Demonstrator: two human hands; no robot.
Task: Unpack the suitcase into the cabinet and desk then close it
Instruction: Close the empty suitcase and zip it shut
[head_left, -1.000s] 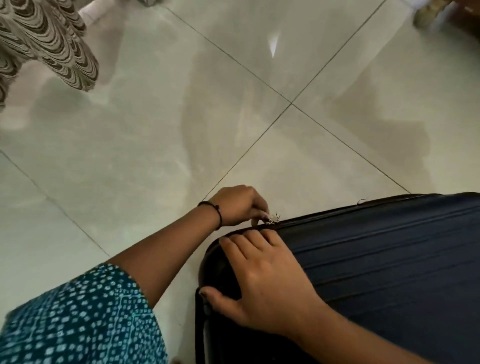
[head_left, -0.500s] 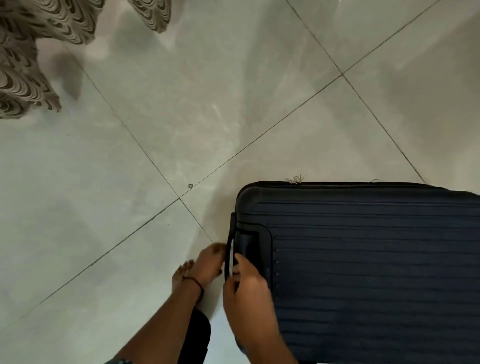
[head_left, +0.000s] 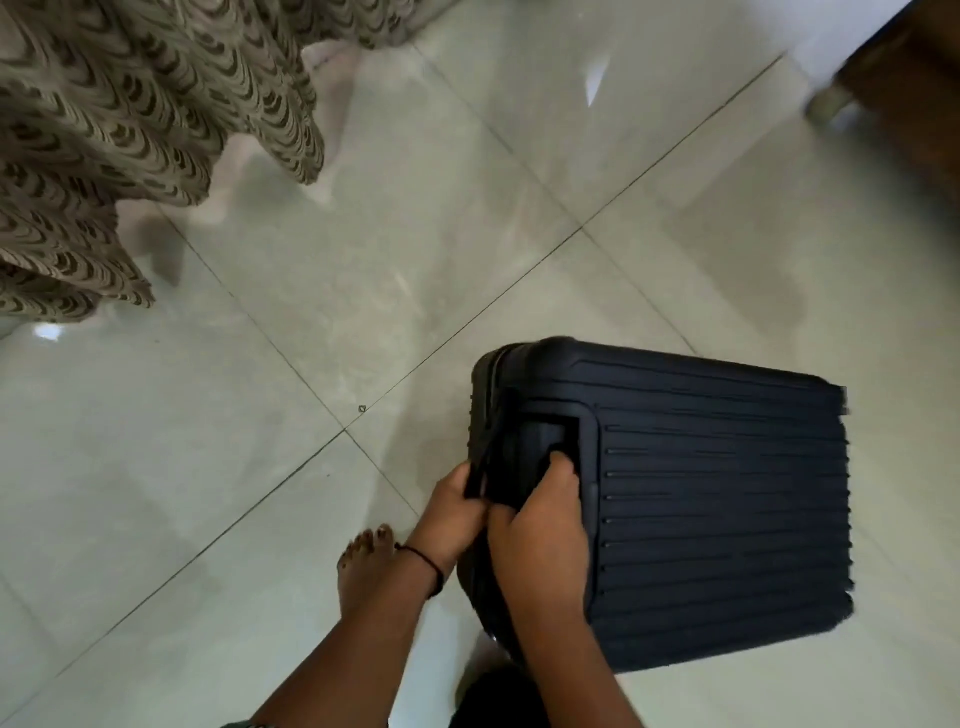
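**Both hands at the handle end of the closed suitcase.** The left hand (head_left: 451, 512) is curled round the lower part of the black carry handle (head_left: 483, 467) on the case's near end, thumb and fingers wrapped about it. The right hand (head_left: 540, 530) lies just beside it, touching it at the thumbs. Its fingers (head_left: 563, 465) are bent and hooked into the rectangular recess (head_left: 550, 431) in the shell, so it grips the case at that corner. A thin black thread (head_left: 423, 564) circles the left wrist.

The suitcase (head_left: 717, 499), dark navy with horizontal ribs, sits on the floor in the lower right of the view, directly in front of the person. Its two halves are shut together and its ribbed face is turned up toward the camera. Its far right edge is blurred, and whether the case lies fully flat cannot be told.

A bare foot (head_left: 363, 558) stands on the floor just left of the left forearm. The floor (head_left: 260, 467) is of large, glossy pale tiles with thin dark joints. A beige fabric with a dark scalloped pattern (head_left: 130, 114) hangs in folds at the upper left, well apart from the case. Brown wooden furniture (head_left: 914, 104) occupies the upper right corner.
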